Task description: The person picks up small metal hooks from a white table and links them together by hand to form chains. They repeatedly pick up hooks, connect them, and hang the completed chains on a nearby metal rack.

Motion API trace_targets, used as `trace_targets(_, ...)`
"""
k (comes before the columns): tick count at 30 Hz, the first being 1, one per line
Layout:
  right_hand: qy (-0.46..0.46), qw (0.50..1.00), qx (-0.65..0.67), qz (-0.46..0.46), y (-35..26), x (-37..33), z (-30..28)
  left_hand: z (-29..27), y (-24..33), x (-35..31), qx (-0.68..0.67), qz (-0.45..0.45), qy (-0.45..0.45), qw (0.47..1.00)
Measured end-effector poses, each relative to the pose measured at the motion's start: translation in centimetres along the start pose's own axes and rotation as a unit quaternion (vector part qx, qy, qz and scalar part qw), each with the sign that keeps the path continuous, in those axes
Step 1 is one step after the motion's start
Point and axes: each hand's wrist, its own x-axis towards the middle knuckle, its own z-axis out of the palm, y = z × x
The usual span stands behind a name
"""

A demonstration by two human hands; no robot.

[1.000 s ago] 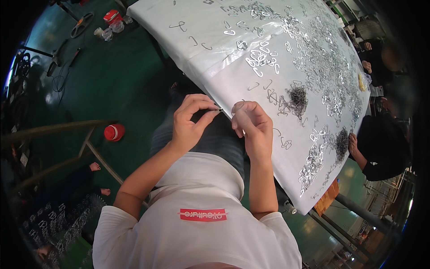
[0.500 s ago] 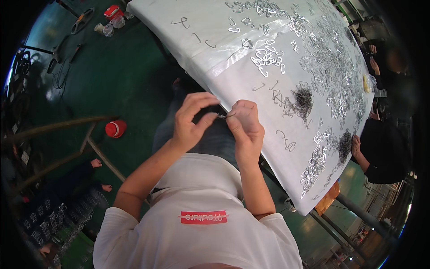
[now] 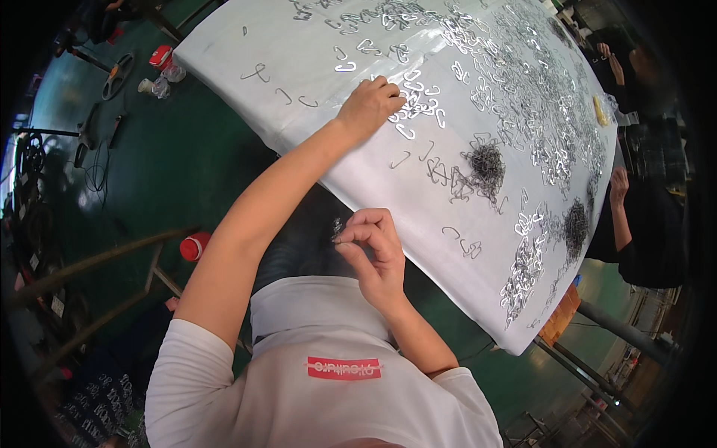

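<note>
My left hand [image 3: 370,110] reaches over the white-covered table [image 3: 366,175], palm down with bent, closed fingers. Its fingertips touch the edge of a small cluster of shiny wire hooks [image 3: 424,106]; whatever they pinch is hidden. In front of my waist, off the table's near edge, my right hand [image 3: 379,257] is closed in a pinch. Between its thumb and fingers is a small shiny metal piece [image 3: 336,226], too small to make out fully. A dark tangled heap of wire hooks [image 3: 485,168] lies right of my left hand.
Many more hooks [image 3: 556,142] spread across the far table, with another dark heap [image 3: 575,228] near the right edge. A co-worker's hand [image 3: 619,185] is at that edge. Left on the green floor are a red container [image 3: 195,246] and a metal rail [image 3: 97,257].
My left hand has left my right hand and moved up and right onto the hooks. My right hand has lowered slightly and left, still pinching the metal piece. The view has shifted.
</note>
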Motion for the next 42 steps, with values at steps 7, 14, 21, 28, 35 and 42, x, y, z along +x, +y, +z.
trace_targets(7, 0.022, 0.999, -0.031, 0.006, 0.8, -0.1, 0.0, -2.7, 1.5, -2.0, -0.098, -0.088, 0.075, 0.988)
trace_targets(14, 0.051, 0.998, -0.023, 0.039, 1.6, -0.5, 0.4, -10.6, 8.1, -10.1, -0.408, -0.334, 0.094, 0.845)
trace_targets(21, 0.076, 0.996, -0.042, 0.006, 1.8, -0.4, 1.2, -14.3, 12.4, -14.4, -0.442, -0.295, 0.196, 0.824)
trace_targets(28, 0.018, 0.994, -0.107, -0.006, 2.1, -0.2, 1.0, -13.9, 13.0, -16.1, -0.413, -0.281, 0.242, 0.832)
trace_targets(35, 0.157, 0.848, -0.489, 0.128, 4.2, 8.3, -10.1, -13.4, 12.5, -17.4, -0.417, -0.290, 0.245, 0.826)
trace_targets(42, 0.035, 0.744, -0.644, 0.173, 7.5, 13.0, -10.8, -13.2, 12.2, -17.4, -0.389, -0.268, 0.237, 0.849)
